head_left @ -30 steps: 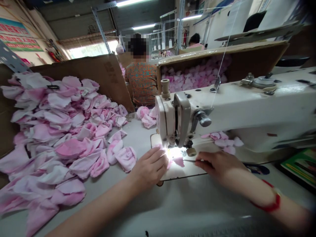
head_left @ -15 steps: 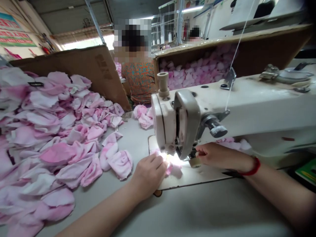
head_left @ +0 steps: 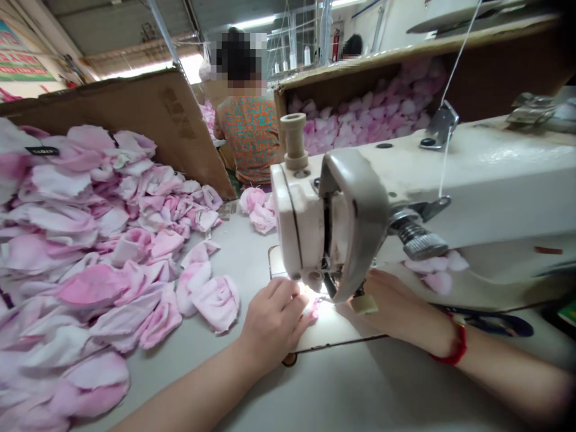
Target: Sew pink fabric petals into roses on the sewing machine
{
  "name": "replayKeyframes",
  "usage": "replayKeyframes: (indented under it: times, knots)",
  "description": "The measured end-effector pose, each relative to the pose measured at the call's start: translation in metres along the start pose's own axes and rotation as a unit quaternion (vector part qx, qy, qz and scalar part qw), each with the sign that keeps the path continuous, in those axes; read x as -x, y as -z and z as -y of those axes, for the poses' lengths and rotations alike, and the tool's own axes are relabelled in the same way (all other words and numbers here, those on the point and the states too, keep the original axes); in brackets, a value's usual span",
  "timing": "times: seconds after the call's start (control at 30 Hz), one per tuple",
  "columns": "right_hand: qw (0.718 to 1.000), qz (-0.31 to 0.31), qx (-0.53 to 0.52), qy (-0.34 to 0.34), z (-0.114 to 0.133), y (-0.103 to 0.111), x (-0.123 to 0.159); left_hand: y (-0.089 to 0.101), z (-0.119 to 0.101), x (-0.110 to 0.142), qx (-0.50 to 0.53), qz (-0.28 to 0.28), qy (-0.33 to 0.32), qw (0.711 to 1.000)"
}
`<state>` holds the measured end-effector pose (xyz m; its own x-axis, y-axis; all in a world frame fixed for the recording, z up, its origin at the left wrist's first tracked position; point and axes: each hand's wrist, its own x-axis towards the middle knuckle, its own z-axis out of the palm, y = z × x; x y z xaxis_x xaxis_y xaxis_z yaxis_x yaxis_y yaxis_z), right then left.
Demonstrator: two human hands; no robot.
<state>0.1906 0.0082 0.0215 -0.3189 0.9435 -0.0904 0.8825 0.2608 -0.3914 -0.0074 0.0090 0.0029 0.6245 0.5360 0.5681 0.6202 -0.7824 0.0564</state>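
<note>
My left hand (head_left: 275, 317) is at the needle area of a white sewing machine (head_left: 297, 222), its fingers closed on a small pink fabric piece (head_left: 314, 313). Bright lamp light washes out part of that fabric. To the right of the needle, my right hand (head_left: 391, 306) reaches in behind the machine's head, a red bracelet (head_left: 459, 343) round the wrist. The machine hides its fingertips, so what they touch does not show. White thread (head_left: 444, 168) runs down to the tension knob (head_left: 423, 237).
A large heap of pink-white fabric pieces (head_left: 112, 282) covers the table's left side against a cardboard panel (head_left: 180, 120). More pieces fill a cardboard box (head_left: 360, 120) behind the machine. A dark blue-handled tool (head_left: 499, 323) lies beyond my right wrist. A person (head_left: 247, 132) sits ahead.
My right hand has moved left, in behind the machine head, uncovering the dark blue-handled tool. My left hand stays at the fabric. The view has come slightly closer to the machine.
</note>
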Motion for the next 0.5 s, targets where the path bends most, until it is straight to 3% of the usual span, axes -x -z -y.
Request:
replayKeyframes:
  times: [0.17,0.5]
  knots:
    - [0.999,0.031,-0.009,0.005,0.003,0.003,0.003,0.001,0.003,-0.001,0.035,0.001,0.046,0.998]
    - [0.995,-0.013,0.097,0.033,0.005,-0.008,0.006,0.007,-0.003,-0.007,0.025,0.041,0.012,0.999]
